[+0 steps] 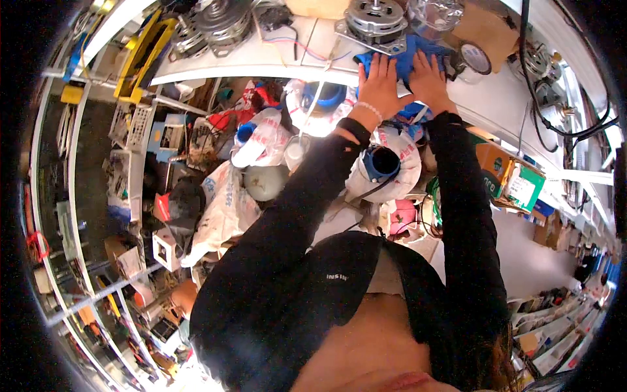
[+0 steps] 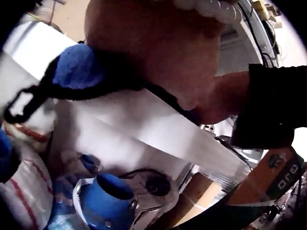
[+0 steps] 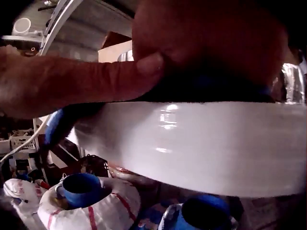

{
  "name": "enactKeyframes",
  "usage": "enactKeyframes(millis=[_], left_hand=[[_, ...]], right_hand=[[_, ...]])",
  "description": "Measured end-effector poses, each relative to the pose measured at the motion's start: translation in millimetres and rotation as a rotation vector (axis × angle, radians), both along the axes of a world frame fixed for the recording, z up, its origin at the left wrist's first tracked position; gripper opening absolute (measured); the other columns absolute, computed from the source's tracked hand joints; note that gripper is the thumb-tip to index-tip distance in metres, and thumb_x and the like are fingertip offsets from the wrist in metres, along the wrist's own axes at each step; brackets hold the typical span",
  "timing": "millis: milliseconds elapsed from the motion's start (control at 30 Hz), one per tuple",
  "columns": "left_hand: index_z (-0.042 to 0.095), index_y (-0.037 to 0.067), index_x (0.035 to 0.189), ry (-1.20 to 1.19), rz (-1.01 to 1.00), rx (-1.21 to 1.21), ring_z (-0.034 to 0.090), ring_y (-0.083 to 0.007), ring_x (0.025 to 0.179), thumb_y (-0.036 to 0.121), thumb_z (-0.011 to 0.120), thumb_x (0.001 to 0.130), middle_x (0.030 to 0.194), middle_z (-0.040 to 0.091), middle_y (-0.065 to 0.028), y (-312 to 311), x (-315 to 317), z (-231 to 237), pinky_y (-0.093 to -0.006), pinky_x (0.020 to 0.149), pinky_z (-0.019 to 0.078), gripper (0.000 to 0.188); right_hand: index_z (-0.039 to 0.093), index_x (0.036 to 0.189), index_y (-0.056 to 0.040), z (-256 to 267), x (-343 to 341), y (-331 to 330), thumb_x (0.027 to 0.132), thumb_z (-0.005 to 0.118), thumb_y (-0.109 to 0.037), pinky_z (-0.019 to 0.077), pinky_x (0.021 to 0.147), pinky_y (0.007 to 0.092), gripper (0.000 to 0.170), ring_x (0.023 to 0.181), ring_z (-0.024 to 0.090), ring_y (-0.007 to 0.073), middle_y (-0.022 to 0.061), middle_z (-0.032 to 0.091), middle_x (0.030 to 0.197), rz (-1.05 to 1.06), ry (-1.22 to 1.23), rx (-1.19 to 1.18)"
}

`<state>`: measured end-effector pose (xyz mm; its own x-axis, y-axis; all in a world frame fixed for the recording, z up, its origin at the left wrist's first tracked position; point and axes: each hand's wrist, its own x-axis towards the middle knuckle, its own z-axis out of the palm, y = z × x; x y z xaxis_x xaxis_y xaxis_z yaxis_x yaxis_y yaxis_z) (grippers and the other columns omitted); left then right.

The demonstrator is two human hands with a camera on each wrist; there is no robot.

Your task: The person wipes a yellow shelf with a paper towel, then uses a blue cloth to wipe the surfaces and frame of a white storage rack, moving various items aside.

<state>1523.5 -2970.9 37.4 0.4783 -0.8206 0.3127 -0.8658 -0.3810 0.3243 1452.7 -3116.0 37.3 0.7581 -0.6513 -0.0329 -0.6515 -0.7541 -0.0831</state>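
Observation:
A blue cloth (image 1: 408, 49) with black edging lies at the front edge of the white worktop (image 1: 313, 42). My left hand (image 1: 381, 86), with a beaded bracelet at the wrist, rests on the cloth with fingers stretched forward. Beside it my right hand (image 1: 428, 83) presses on the cloth too, fingers straight and the thumb pointing toward the left hand. Over the worktop edge hangs part of the blue cloth (image 2: 79, 67), with a black loop at its corner in the left wrist view. The palms hide the cloth's middle.
Just beyond the hands stands a metal motor (image 1: 375, 25); more motors (image 1: 222, 23) sit to the left. A tape roll (image 1: 475, 57) and black cables (image 1: 535, 98) are on the right. Below the edge are wrapped bundles with blue collars (image 1: 382, 163) and a green-orange box (image 1: 522, 186).

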Motion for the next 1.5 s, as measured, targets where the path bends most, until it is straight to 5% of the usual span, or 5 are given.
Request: enactKeyframes(millis=[300,400,1000,1300,1500], left_hand=[[0.023,0.037,0.15,-0.33,-0.281,0.23,0.039,-0.0277,0.137,0.036,0.068,0.084,0.151,0.037,-0.0046,32.3,57.6,-4.5,-0.0597,0.104,0.0353,0.08],[0.037,0.014,0.144,-0.196,-0.303,0.181,0.041,-0.0387,0.132,0.024,0.067,0.081,0.143,0.043,-0.02,43.9,39.5,27.1,-0.0511,0.1,0.0415,0.071],[0.024,0.007,0.15,-0.044,-0.239,0.2,0.02,-0.0445,0.142,0.066,0.074,0.065,0.15,0.028,-0.0271,9.0,45.8,-0.7,-0.0632,0.111,0.0192,0.115],[0.06,0.019,0.116,-0.092,-0.418,-0.122,0.053,-0.0271,0.109,0.015,0.061,0.08,0.11,0.058,-0.0048,75.8,78.6,11.6,-0.0501,0.083,0.0432,0.037],[0.062,0.021,0.119,0.156,-0.194,-0.548,0.056,-0.0295,0.099,0.002,0.064,0.064,0.103,0.059,-0.0064,178.5,138.6,56.9,-0.0423,0.078,0.0455,0.059]], right_hand=[[0.034,0.148,-0.0239,-33.3,-40.0,9.9,0.094,0.038,-0.057,0.0233,0.111,0.0611,0.064,0.142,0.025,0.0403,0.0027,0.03,0.156,0.123,-0.198,-0.144],[0.034,0.148,-0.0253,-42.9,-37.0,2.5,0.094,0.038,-0.057,0.0241,0.11,0.0621,0.063,0.141,0.027,0.0412,0.0033,0.032,0.155,0.184,-0.121,-0.279],[0.028,0.151,-0.0249,-63.6,-16.8,-28.9,0.096,0.04,-0.047,0.0235,0.11,0.0636,0.061,0.142,0.022,0.0445,0.0059,0.026,0.157,0.049,-0.109,-0.095],[0.054,0.124,-0.0069,-18.7,-9.6,64.5,0.088,0.05,-0.01,0.0435,0.091,0.0478,0.036,0.111,0.053,0.0394,0.015,0.059,0.118,-0.062,-0.37,-0.186],[0.061,0.117,-0.0089,68.9,86.2,198.5,0.075,0.054,0.004,0.0434,0.089,0.0448,0.044,0.102,0.054,0.0343,0.0126,0.062,0.109,0.107,-0.806,-0.354]])
